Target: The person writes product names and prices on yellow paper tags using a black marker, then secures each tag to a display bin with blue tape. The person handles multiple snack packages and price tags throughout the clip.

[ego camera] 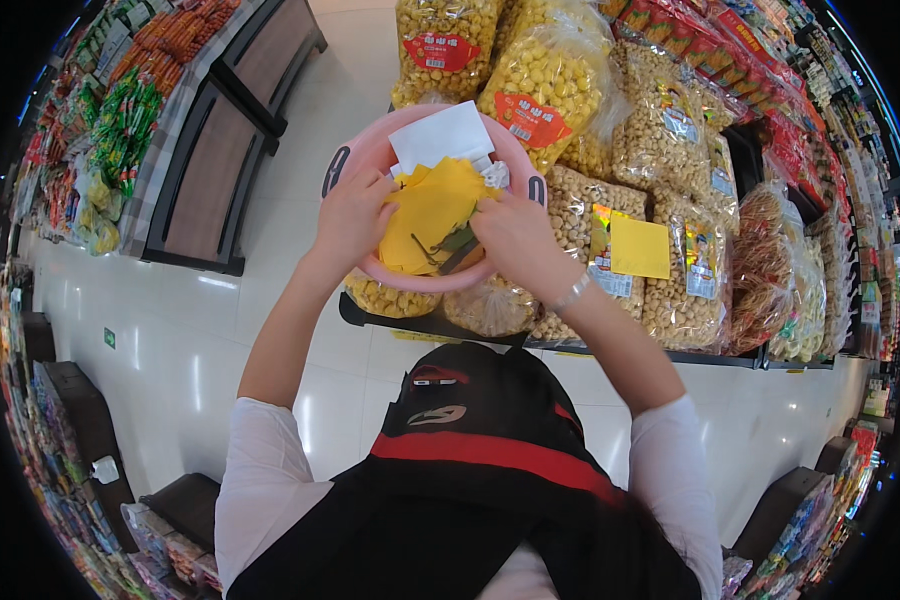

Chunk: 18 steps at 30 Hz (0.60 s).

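Note:
A pink plastic basin [390,124] with dark handle inserts rests on bagged puffed snacks in front of me. Inside it lies a loose stack of yellow paper sheets [427,210], with a white sheet [442,139] behind and crumpled white paper [496,175] at the right. My left hand [356,214] reaches over the left rim, fingers and thumb at the stack's left edge. At the right edge, my right hand [514,234] has its fingers curled on the yellow sheets; its fingertips are partly hidden. A dark green strip-like item [457,244] lies below the sheets' lower right.
Large clear bags of yellow puffed balls [544,82] stand behind the basin. A single yellow sheet [640,247] lies on bags of ring-shaped snacks [682,300] to the right. Across the aisle at left is a display table [202,165] with packaged foods. Pale floor tiles [172,315] surround the displays.

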Available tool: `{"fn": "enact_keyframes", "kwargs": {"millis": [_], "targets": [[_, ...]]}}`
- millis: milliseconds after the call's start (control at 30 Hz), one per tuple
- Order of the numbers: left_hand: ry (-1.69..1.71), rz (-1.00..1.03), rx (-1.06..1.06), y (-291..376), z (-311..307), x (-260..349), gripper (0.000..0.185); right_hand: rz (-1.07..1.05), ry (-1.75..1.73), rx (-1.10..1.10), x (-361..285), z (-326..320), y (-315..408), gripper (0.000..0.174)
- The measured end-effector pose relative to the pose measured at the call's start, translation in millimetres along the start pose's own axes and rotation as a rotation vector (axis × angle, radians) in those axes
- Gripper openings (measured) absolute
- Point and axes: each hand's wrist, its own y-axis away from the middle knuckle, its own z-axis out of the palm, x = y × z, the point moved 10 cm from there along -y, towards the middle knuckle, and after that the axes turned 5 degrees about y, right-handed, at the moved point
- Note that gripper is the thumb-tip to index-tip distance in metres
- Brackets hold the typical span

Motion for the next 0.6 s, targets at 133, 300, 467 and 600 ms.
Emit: {"fn": "enact_keyframes", "kwargs": {"millis": [133,300,467,600], "targets": [[0.07,-0.011,0.009,-2,1,4,0.013,-0.118,0.11,-0.336,-5,55,-23,0.007],[0.075,0.012,0.077,-5,-8,-1,0.014,-0.195,0.141,-0.443,-7,63,-25,0.006],[0.015,0.04,0.089,-10,-21,-5,0.015,-0.183,0.031,-0.307,3,21,-22,0.017],[0.152,-0.051,0.087,-13,-27,-9,0.014,0.007,-0.081,-0.018,27,-21,-31,0.028]]}}
